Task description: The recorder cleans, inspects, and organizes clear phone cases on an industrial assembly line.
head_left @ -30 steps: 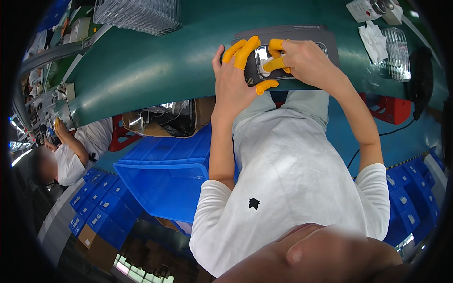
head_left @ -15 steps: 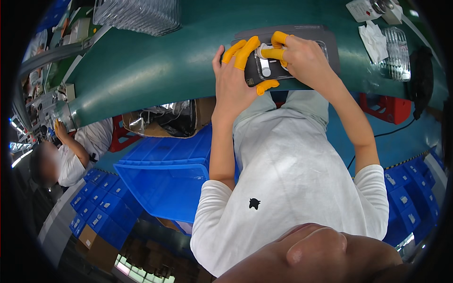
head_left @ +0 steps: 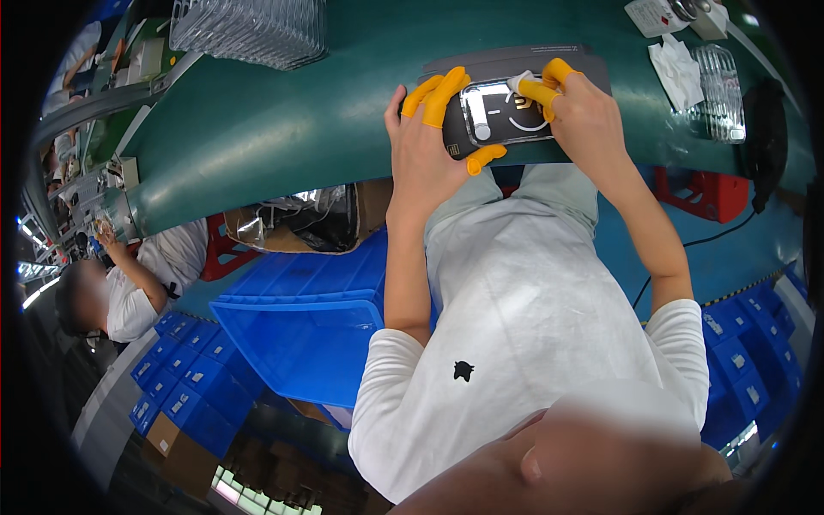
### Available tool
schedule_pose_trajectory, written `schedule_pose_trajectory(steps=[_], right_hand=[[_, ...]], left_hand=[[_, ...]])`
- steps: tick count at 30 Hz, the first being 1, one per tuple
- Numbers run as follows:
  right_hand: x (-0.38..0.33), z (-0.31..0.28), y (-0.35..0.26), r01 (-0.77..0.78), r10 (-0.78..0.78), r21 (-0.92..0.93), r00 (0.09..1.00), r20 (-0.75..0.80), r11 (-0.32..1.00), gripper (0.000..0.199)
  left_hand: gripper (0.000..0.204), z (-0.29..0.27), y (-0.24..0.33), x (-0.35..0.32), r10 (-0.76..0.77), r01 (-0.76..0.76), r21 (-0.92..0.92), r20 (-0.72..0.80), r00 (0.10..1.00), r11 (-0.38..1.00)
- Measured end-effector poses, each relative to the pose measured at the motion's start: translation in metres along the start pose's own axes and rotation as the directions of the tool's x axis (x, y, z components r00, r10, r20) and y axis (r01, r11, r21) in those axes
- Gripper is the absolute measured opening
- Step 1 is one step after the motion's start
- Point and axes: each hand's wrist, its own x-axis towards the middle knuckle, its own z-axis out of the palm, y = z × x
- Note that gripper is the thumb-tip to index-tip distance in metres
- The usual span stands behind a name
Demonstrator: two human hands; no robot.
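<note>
Both hands work one dark phone in a clear case (head_left: 498, 116) over the green table (head_left: 257, 129). Left hand (head_left: 429, 146) clamps its left end, yellow finger cots wrapped round the edges. Right hand (head_left: 584, 120) has shifted from a second ago: its capped fingertips now pinch a small white tab (head_left: 518, 83) at the phone's far edge, so peeling looks begun. Grey mat (head_left: 515, 62) lies beneath; clear trays (head_left: 249, 30) sit far left.
</note>
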Motion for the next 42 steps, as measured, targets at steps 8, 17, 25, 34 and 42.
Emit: schedule_pose_trajectory(steps=[8, 17, 25, 34, 42], right_hand=[[-0.017, -0.014, 0.014, -0.115, 0.116, -0.09, 0.993, 0.001, 0.989, 0.01], [-0.024, -0.023, 0.017, -0.161, 0.161, 0.014, 0.987, -0.016, 0.987, 0.027], [-0.035, -0.049, 0.071, -0.28, 0.313, 0.226, 0.942, -0.124, 0.933, 0.037], [-0.043, -0.05, 0.08, -0.452, 0.484, 0.339, 0.875, -0.011, 0.825, 0.031], [-0.053, -0.037, 0.092, -0.482, 0.509, 0.317, 0.861, -0.001, 0.817, 0.019]], left_hand=[[0.089, 0.001, 0.002, 0.001, -0.004, 0.004, -0.031, -0.014, 1.0, 1.0], [0.091, -0.001, 0.005, 0.001, 0.007, -0.011, 0.068, 0.058, 0.998, 0.998], [0.041, 0.001, 0.016, -0.011, 0.156, -0.155, 0.096, -0.003, 0.988, 0.983], [0.025, -0.01, 0.043, -0.004, -0.008, 0.008, -0.003, -0.113, 0.994, 1.0], [0.016, -0.007, 0.031, 0.023, -0.187, 0.181, -0.114, -0.048, 0.981, 0.977]])
